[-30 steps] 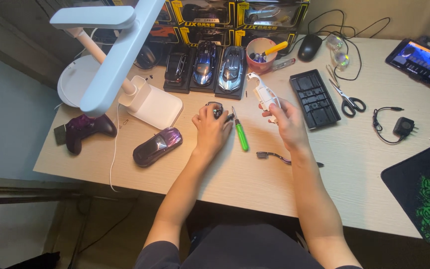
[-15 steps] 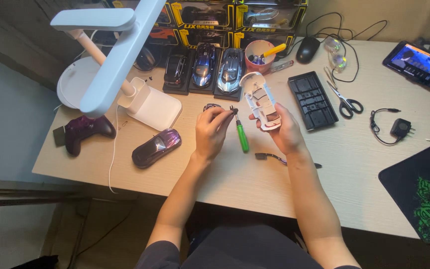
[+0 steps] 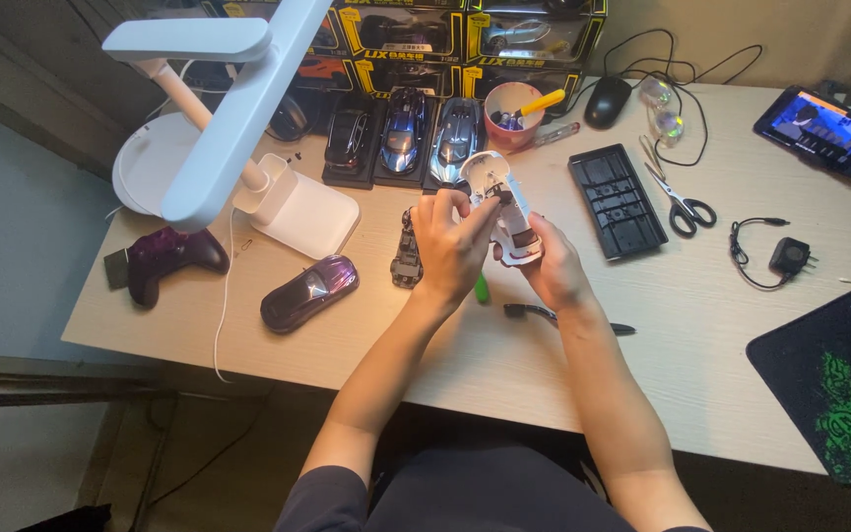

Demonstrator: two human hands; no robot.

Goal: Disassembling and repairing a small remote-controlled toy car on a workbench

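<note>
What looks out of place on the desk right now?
A dark car chassis lies bare by the left hand, its shell missing. Both hands hold a white car body. A purple car shell sits alone, askew, near the lamp.

lamp [image 3: 219,148] left, scissors [image 3: 680,200] right of tray [image 3: 616,200]

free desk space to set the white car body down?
Bare desk between the black tray, charger and mouse mat. Crowded behind the hands: model cars, pink cup, lamp base.
</note>
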